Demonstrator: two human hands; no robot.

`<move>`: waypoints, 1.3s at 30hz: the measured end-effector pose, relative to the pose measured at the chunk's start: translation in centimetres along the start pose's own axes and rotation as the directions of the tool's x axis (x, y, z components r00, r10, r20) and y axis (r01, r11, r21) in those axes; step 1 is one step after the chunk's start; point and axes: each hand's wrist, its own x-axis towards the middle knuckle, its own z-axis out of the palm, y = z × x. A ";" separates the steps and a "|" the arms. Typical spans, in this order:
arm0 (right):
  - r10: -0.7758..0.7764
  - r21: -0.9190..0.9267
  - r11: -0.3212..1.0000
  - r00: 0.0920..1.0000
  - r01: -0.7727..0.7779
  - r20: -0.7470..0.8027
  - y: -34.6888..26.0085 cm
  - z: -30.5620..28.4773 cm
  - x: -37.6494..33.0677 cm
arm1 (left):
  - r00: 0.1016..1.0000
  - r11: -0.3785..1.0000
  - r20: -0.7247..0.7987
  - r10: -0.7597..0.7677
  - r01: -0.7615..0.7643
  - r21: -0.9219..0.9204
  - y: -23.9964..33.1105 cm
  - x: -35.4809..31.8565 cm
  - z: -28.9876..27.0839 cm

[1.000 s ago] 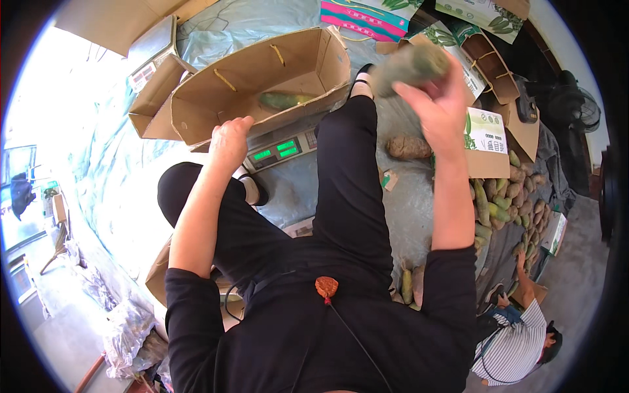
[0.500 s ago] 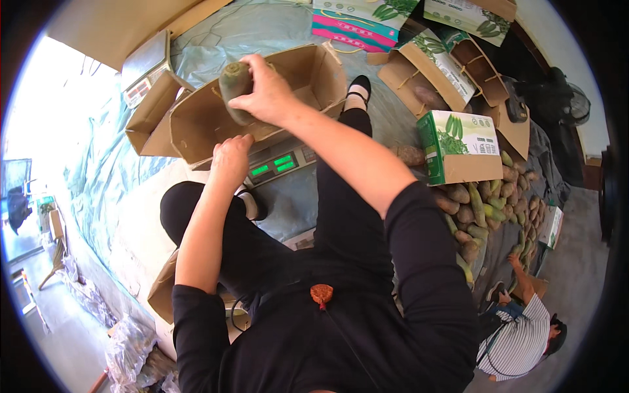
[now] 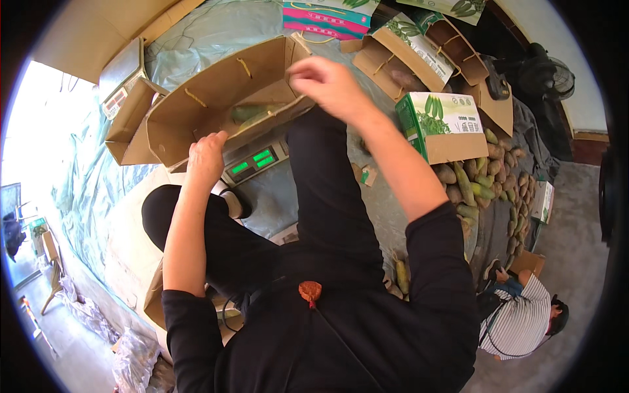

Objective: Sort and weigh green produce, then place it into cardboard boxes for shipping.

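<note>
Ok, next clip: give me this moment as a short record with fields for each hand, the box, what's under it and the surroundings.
left hand: grips the near edge of the open cardboard box
right hand: above the box's right end, holding nothing
box contents: green fruit
under box: scale with green digits
surroundings: heap of green and brown fruit, printed carton, a seated person

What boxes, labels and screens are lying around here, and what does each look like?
Open brown carton: on the scale, left hand on its edge, right hand above it.
Scale display: below the carton, green lit digits.
Green-and-white printed box: right, beside the green produce pile.
Pink-and-teal box: top edge.
</note>
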 end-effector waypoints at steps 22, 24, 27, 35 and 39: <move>0.936 -0.828 0.342 0.241 -0.445 0.257 23.1 2.7 -51.0 | 0.998 0.996 0.005 -0.065 0.064 0.067 0.8 -0.2 -0.5; 0.888 -0.813 0.460 0.196 -0.357 0.416 23.0 3.7 -52.4 | 0.997 0.995 0.003 -0.076 0.075 0.062 1.0 -0.5 -1.0; 0.973 -0.775 0.183 0.222 -0.605 0.056 25.8 5.0 -56.1 | 0.998 0.997 0.021 -0.054 0.053 0.048 1.6 0.5 -0.3; 0.977 -0.778 0.166 0.210 -0.606 0.044 23.3 5.5 -53.4 | 0.999 0.998 -0.017 -0.038 0.039 0.049 1.2 0.1 -0.1; 0.968 -0.839 0.210 0.226 -0.502 0.107 23.2 5.9 -52.7 | 0.999 0.997 -0.038 -0.018 0.020 0.070 1.3 0.0 -0.5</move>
